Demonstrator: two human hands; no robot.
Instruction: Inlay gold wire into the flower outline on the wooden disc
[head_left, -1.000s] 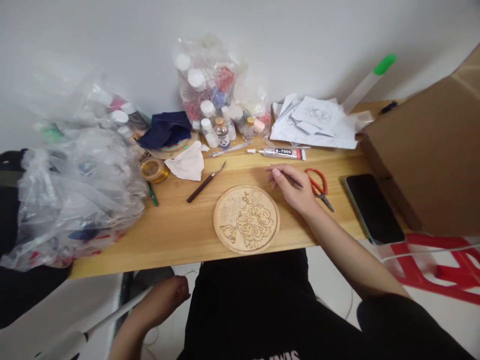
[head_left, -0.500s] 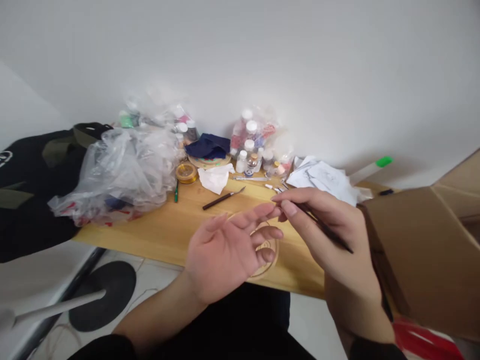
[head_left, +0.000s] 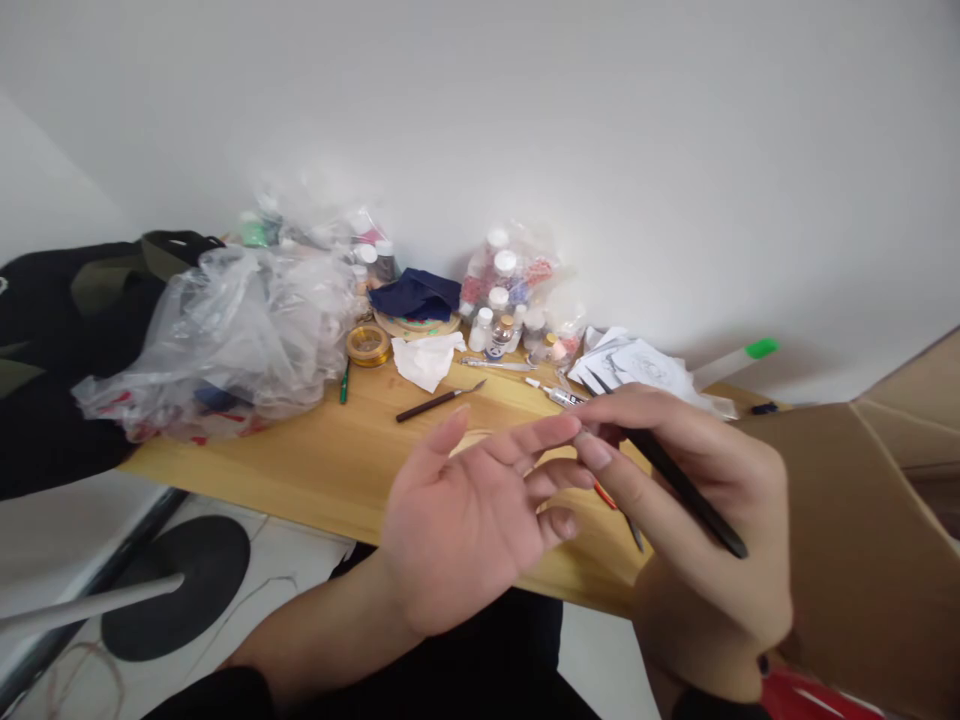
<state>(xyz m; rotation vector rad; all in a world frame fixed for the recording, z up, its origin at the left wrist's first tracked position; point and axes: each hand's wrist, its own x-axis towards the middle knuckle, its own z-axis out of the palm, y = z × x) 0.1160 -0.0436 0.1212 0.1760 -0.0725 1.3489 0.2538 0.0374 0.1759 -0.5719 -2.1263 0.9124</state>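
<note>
While the right hand point(head_left: 731, 475) has its fingers clamped on a tool point(head_left: 686, 490) above the surface point(head_left: 300, 460), tips meeting the left hand point(head_left: 472, 510), the latter's fingers, apart near the front edge, hide most of the disc point(head_left: 474, 437), so work done and work remaining cannot be read.
</note>
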